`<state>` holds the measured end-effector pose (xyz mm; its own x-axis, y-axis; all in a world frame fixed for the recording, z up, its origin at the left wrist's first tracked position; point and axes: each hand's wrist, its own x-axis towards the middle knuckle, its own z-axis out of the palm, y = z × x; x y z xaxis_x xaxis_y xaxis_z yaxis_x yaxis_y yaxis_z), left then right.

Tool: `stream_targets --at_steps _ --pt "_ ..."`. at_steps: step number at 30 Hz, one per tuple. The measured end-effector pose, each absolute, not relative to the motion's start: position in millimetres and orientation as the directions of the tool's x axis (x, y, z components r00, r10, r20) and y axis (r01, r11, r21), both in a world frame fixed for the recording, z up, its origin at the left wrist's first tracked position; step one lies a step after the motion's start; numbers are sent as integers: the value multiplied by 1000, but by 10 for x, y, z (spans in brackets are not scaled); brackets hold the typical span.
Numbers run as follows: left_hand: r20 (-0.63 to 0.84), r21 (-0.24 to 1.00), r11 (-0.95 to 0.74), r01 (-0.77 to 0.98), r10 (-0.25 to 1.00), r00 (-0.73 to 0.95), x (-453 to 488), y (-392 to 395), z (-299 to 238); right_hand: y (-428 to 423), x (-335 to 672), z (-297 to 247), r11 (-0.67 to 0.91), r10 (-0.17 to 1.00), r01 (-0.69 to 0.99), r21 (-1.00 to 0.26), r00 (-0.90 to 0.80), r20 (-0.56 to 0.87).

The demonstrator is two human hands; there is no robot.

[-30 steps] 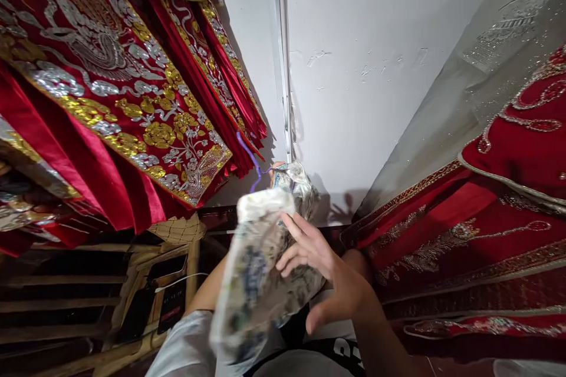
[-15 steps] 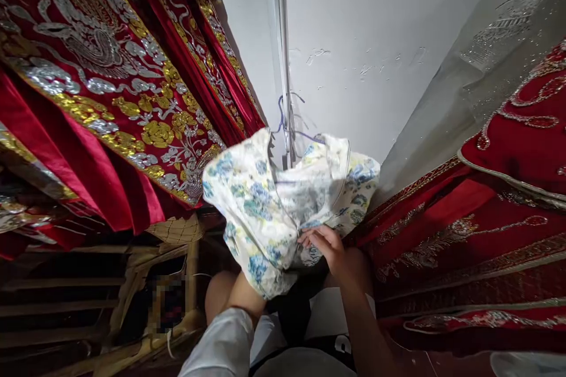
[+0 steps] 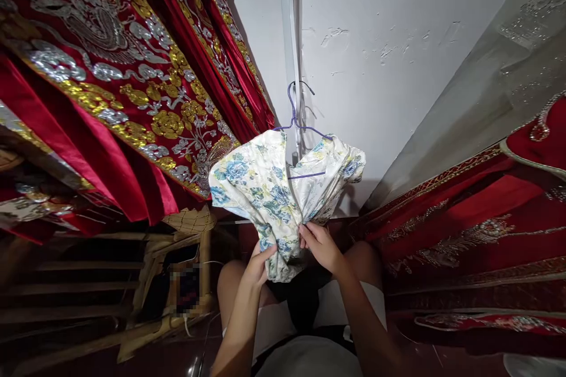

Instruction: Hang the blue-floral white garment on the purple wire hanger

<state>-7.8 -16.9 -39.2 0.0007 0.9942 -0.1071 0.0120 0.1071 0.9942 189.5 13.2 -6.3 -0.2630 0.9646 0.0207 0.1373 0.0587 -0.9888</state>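
A white blouse (image 3: 260, 177) with blue and yellow flowers hangs in front of me on a purple hanger (image 3: 293, 121). The hanger's hook goes up by a narrow pale strip on the wall. My left hand (image 3: 260, 262) grips the gathered lower left side of the blouse, thumb on top of the cloth. With thumb and fingers my right hand (image 3: 321, 244) pinches the front edge at the bottom of the V-shaped neck opening. The cloth bunches between both hands, and its lower edge hangs over my lap.
Red drapes with gold and silver sequins (image 3: 168, 123) hang at the left; a beaded red cloth (image 3: 477, 230) hangs at the right. A bamboo chair (image 3: 132, 283) stands low at the left, with a phone-like blurred object (image 3: 188, 288) on it. Behind is a white wall (image 3: 375, 12).
My left hand has come out from under the blouse and now grips its lower left side. The right side of the blouse has drawn inward, and the view has shifted slightly.
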Motion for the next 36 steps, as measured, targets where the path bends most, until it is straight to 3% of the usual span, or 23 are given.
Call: stream_targets --at_steps 2,4,6,8,11,13,15,20,27,30,32,34,36 --pt "-168 979 161 -121 985 -49 -33 -94 -380 141 1841 -35 71 961 96 -993 -274 43" --pt "-156 981 126 -144 963 -218 18 -39 -403 140 1818 2 46 969 26 -999 -243 38" --pt "5 1000 3 16 885 -465 91 -6 -456 139 1813 33 -8 983 -33 -999 -183 -2" --pt "231 963 -107 247 797 -559 198 12 -509 146 1804 59 -68 987 -61 -996 -153 -58" --pt "376 879 -218 425 865 -334 394 46 -517 186 1767 120 -119 973 -61 -991 -205 -104" --pt "321 871 -230 435 935 -148 507 93 -475 258 1751 212 -114 962 -46 -992 -253 -99" --pt "263 872 -209 443 963 -62 580 151 -435 397 1770 375 -104 960 -28 -994 -265 -93" --pt "231 805 -250 538 967 104 613 226 -510 1036 1920 1054 -32 993 -69 -997 -117 -24" --pt "44 601 -286 746 944 327 570 263 -523 1374 1808 1551 162 984 -175 -971 -44 172" --pt "-121 442 -336 831 896 427 500 404 -274 1265 1783 1511 221 972 -191 -956 -41 233" --pt "-175 444 -377 813 853 492 419 552 6 1200 1793 1482 238 965 -187 -953 -67 254" --pt "-7 589 -411 696 858 513 336 722 358 1144 1802 1468 246 960 -171 -954 -90 264" --pt "358 701 -484 525 874 327 285 885 731 1093 1804 1465 256 957 -142 -956 -102 271"
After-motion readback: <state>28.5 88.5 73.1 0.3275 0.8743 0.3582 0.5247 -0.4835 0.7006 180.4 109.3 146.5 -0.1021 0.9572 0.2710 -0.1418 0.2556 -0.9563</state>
